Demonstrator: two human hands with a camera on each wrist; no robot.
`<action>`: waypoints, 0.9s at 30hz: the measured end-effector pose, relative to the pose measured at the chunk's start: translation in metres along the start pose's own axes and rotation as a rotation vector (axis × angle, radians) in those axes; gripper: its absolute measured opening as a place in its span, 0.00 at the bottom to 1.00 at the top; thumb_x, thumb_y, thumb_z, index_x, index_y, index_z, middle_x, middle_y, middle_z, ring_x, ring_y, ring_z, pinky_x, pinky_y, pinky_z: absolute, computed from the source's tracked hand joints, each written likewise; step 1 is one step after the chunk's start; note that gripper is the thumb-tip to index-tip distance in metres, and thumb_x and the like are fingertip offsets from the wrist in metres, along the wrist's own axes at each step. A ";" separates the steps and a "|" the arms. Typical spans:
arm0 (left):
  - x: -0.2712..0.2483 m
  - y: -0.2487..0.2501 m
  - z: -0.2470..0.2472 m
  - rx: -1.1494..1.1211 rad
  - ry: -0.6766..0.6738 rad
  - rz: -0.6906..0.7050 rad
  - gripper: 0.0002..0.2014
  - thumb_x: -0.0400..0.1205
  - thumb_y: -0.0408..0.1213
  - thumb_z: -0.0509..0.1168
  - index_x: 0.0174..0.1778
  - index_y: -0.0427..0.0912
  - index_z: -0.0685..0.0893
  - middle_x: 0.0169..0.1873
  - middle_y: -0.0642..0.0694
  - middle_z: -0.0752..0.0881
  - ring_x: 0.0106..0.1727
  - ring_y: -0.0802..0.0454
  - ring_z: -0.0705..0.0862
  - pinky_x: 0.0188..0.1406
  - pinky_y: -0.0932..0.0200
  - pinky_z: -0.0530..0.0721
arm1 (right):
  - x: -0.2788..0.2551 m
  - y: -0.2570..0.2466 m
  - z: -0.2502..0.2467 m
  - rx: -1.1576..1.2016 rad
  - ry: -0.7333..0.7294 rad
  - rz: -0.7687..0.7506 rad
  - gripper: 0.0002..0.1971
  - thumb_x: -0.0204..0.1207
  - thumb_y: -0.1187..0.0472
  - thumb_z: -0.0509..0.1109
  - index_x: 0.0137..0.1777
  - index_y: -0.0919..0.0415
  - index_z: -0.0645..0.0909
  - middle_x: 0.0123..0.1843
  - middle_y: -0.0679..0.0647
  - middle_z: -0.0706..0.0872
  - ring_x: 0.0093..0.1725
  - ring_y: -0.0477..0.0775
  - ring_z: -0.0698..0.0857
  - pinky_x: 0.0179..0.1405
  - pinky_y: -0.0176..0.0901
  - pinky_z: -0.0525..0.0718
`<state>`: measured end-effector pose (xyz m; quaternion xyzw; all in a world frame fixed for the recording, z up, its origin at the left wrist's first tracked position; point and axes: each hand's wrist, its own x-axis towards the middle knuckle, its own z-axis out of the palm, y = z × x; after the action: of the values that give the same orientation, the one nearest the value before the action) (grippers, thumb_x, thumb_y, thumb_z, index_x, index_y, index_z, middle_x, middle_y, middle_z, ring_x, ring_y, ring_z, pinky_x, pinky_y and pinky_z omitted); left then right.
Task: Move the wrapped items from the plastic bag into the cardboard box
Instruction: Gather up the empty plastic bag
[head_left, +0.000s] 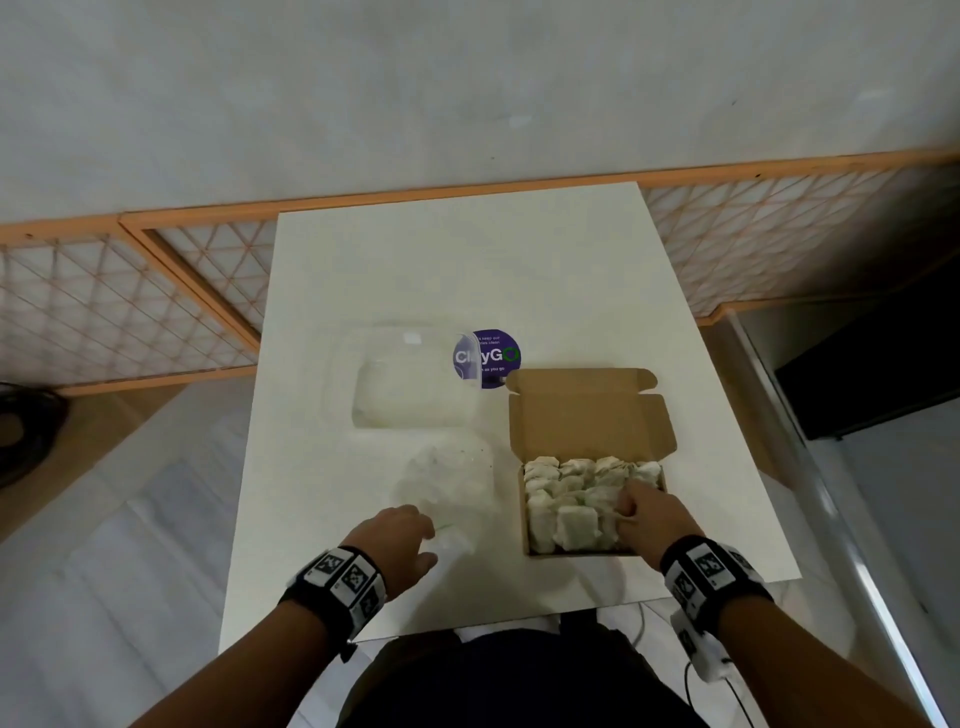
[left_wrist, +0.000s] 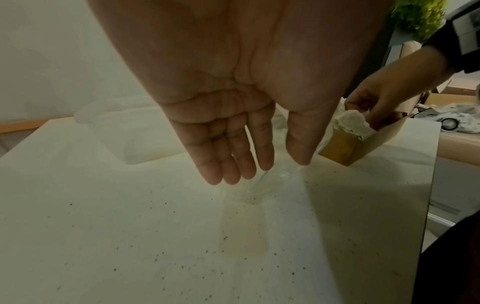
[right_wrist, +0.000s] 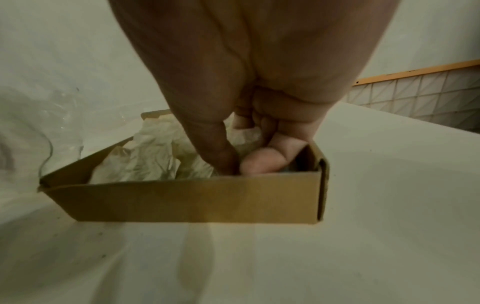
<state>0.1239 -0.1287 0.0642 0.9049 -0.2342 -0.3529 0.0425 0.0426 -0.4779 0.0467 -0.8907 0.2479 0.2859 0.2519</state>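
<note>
An open cardboard box stands on the right of the white table, packed with several pale wrapped items. My right hand reaches into the box's near right corner. Its thumb and forefinger are curled down among the wraps and pinch one that is mostly hidden. A crumpled clear plastic bag lies left of the box and looks flat. My left hand hovers over the bag's near end with straight fingers, holding nothing.
A clear plastic tub sits beyond the bag, beside a round purple sticker on the tabletop. The box's lid stands open toward the far side. An orange-framed lattice panel lies behind the table, whose right edge is near the box.
</note>
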 end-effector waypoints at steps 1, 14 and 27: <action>-0.001 -0.001 0.001 -0.014 0.011 0.003 0.20 0.87 0.54 0.63 0.74 0.53 0.80 0.71 0.54 0.80 0.73 0.52 0.79 0.74 0.54 0.77 | -0.001 0.000 0.001 0.003 0.012 -0.007 0.08 0.75 0.61 0.70 0.42 0.54 0.72 0.40 0.53 0.82 0.39 0.54 0.79 0.35 0.46 0.75; -0.001 0.001 -0.015 -0.209 0.327 -0.097 0.15 0.84 0.58 0.65 0.59 0.53 0.76 0.56 0.56 0.79 0.54 0.54 0.82 0.53 0.56 0.85 | -0.031 -0.010 0.003 -0.034 0.137 -0.262 0.05 0.82 0.49 0.69 0.47 0.44 0.75 0.48 0.42 0.82 0.45 0.45 0.84 0.46 0.45 0.85; 0.046 0.005 -0.028 -0.602 0.185 -0.268 0.22 0.81 0.41 0.63 0.73 0.44 0.74 0.49 0.43 0.87 0.47 0.44 0.84 0.49 0.53 0.86 | -0.045 -0.063 0.007 0.005 0.047 -0.536 0.27 0.74 0.35 0.67 0.73 0.35 0.71 0.71 0.37 0.73 0.62 0.40 0.80 0.66 0.44 0.83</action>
<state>0.1701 -0.1560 0.0583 0.9025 0.0062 -0.3253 0.2821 0.0447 -0.4133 0.0890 -0.9302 0.0098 0.1878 0.3152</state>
